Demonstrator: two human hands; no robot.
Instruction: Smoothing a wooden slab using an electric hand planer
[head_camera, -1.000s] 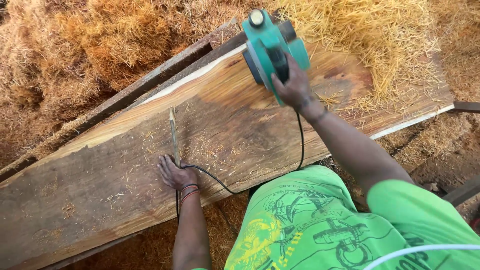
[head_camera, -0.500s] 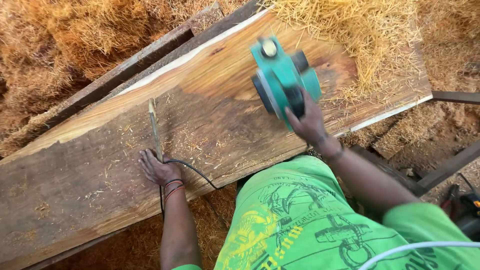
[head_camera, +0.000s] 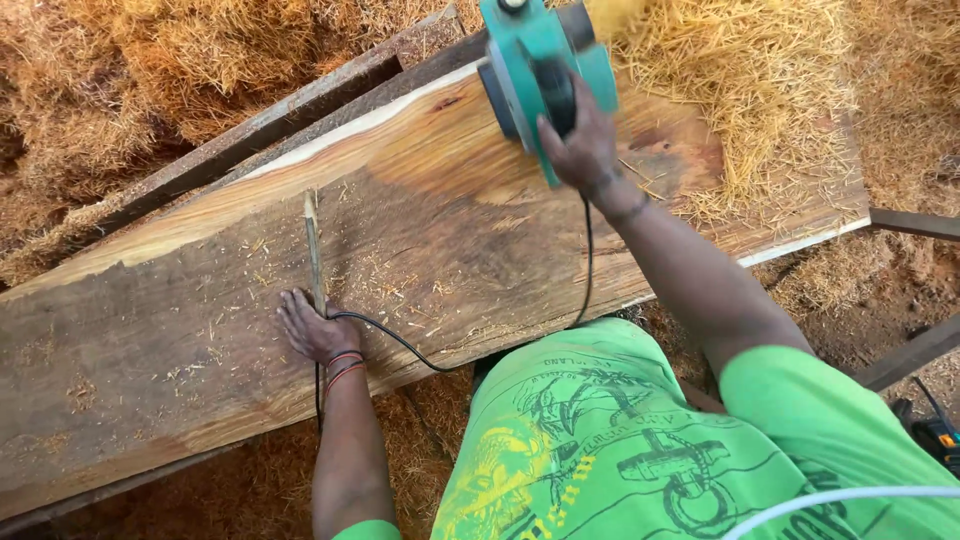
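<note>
a person in a green shirt (head_camera: 620, 440) is leaning over a big wooden plank (head_camera: 200, 330); the plank is lying long-ways from the low left up to the high right of the view, and it is sitting on dark rails (head_camera: 290, 105); the right hand (head_camera: 578, 140) is wrapping its fingers tight around the handle of a green electric planer (head_camera: 535, 60); the planer is sitting on the plank near the far edge, up at the top of the view; its long side is running from near the person to away from the person, leaning a little to the left, so it is lying almost across the plank and its front is pointing away; a black cord (head_camera: 585, 260) is hanging from the planer, running down across the wood and curling over to the left hand (head_camera: 315, 328); the left hand is lying flat on the plank near the close edge, fingers spread wide, pressing on the cord; a thin stick (head_camera: 313, 250) is lying on the wood just past the fingertips, pointing away from the person; piles of yellow wood shavings (head_camera: 740, 90) are covering the right end of the plank and the ground around it.
</note>
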